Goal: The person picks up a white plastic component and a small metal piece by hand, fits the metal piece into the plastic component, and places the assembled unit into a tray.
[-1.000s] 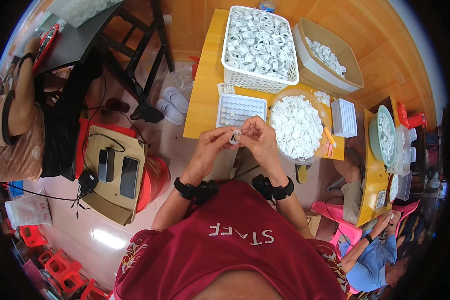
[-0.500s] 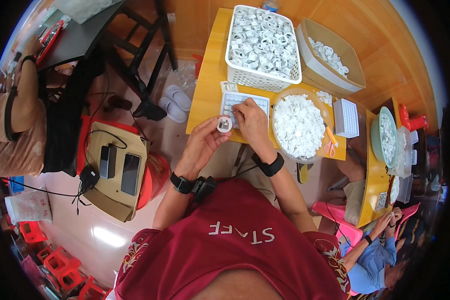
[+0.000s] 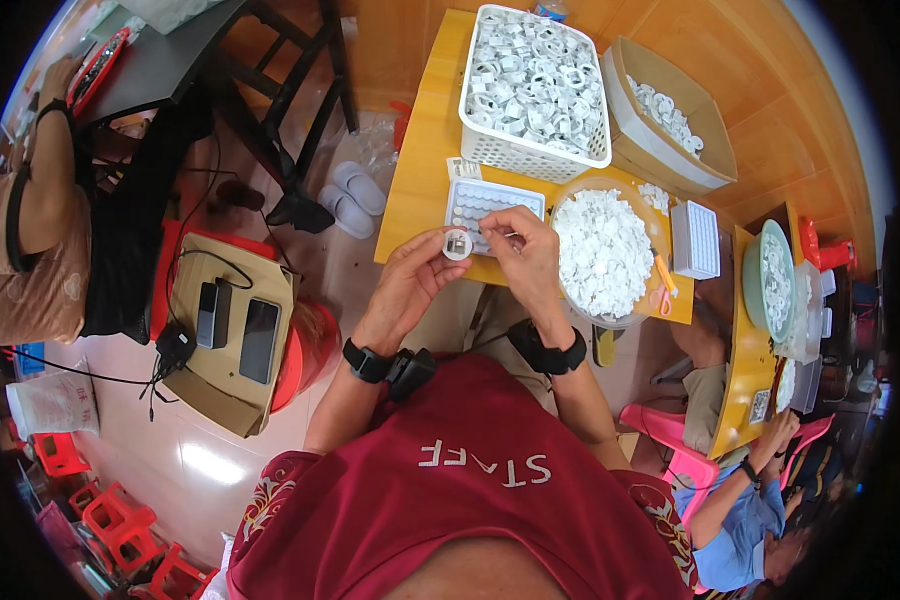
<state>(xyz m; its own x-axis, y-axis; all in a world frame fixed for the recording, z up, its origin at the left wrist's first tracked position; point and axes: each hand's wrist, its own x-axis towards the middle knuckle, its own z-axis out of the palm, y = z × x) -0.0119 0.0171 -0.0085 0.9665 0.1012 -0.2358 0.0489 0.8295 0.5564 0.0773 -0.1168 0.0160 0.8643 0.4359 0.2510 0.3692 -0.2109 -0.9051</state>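
Between the thumb and fingers of my left hand (image 3: 407, 278) is a round white plastic part (image 3: 457, 244) with small metal pieces inside, its open face turned up. Just right of it my right hand (image 3: 526, 258) is closed in a pinch; whatever its fingertips hold is too small to make out. Beyond both hands, a white tray (image 3: 505, 190) with rows of round pockets lies on the yellow table (image 3: 417, 190). To its right a clear round bowl (image 3: 615, 322) is heaped with small white pieces.
A white basket (image 3: 530, 157) full of white parts stands behind the tray, beside a cardboard box (image 3: 665, 165). Orange-handled scissors (image 3: 663, 290) and a white grid box (image 3: 697, 245) lie rightward. At left, a carton (image 3: 215, 395) holds a phone. Other people sit at both sides.
My right hand has drawn back from the tray toward me and right, its fingers now pinched near the round part. My left hand still holds that part, slightly shifted. The view has moved slightly.
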